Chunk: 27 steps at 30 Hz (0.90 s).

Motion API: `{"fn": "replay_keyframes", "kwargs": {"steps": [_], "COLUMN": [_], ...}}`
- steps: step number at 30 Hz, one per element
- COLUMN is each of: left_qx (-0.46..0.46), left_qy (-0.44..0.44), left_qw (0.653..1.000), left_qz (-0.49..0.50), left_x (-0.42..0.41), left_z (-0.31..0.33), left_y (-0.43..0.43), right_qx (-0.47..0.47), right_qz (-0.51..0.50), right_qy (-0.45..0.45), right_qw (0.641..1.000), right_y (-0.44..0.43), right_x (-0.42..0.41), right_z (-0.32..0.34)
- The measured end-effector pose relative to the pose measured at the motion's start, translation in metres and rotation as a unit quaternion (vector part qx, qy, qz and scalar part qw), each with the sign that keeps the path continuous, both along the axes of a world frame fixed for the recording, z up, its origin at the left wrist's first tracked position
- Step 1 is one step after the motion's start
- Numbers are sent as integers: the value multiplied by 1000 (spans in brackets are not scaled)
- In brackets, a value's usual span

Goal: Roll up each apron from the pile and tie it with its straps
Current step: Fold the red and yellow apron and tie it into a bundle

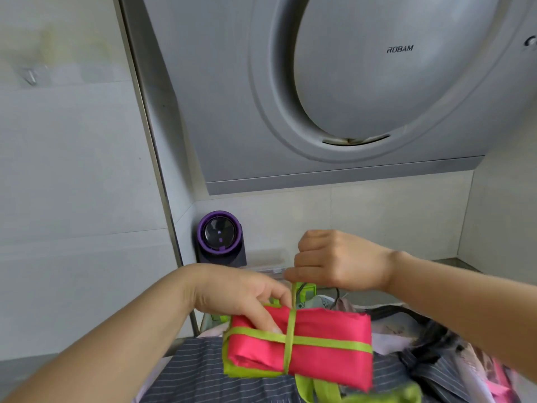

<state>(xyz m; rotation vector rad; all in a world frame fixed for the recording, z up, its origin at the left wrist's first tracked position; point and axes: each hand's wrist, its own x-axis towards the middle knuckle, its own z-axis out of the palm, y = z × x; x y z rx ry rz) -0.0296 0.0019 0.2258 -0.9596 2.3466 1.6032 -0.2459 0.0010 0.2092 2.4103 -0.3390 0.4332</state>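
Pink fabric: 1 rolled apron (325,341) lies on the pile (197,362), long axis running left to right, just below both hands. 2 green bands cross on it. The right hand (334,263) pinches the strap (291,324) taut straight above the crossing. The left hand (241,295) (nearer the roll) presses its fingers on the left half. At least 2 unrolled aprons lie beneath.
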Motion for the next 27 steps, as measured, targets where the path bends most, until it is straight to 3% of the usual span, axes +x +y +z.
{"fn": "replay_keyframes", "kwargs": {"steps": [4,7,10,14,16,19,22,25,27], "left_qx": [-72,-78,-64,-24,-7,32,70,104,121], "left_qy": [-30,8,79,229,286,356,396,429,441], "left_qw": [995,982,956,879,842,802,790,783,780], "left_qz": [62,169,274,417,458,478,462,437,428], "left_x": [-2,-2,-9,-15,-19,-27,-30,-27,-26], "left_z": [-8,-21,-30,-38,-42,-46,-46,-46,-44], "left_y": [-5,-13,-14,-12,-9,-2,7,13,15], "right_qx": [-16,38,97,161,204,284,369,406,402], "right_qz": [-64,-146,-271,-247,-196,-161,-132,-95,-86], "right_qy": [50,31,18,-237,-377,-515,-590,-592,-569], "right_qw": [997,988,958,926,882,793,706,690,713], "right_y": [-5,-1,6,11,15,22,23,22,25], "right_x": [-2,12,32,29,28,34,36,34,34], "right_z": [19,21,11,-12,-23,-36,-35,-28,-24]}}
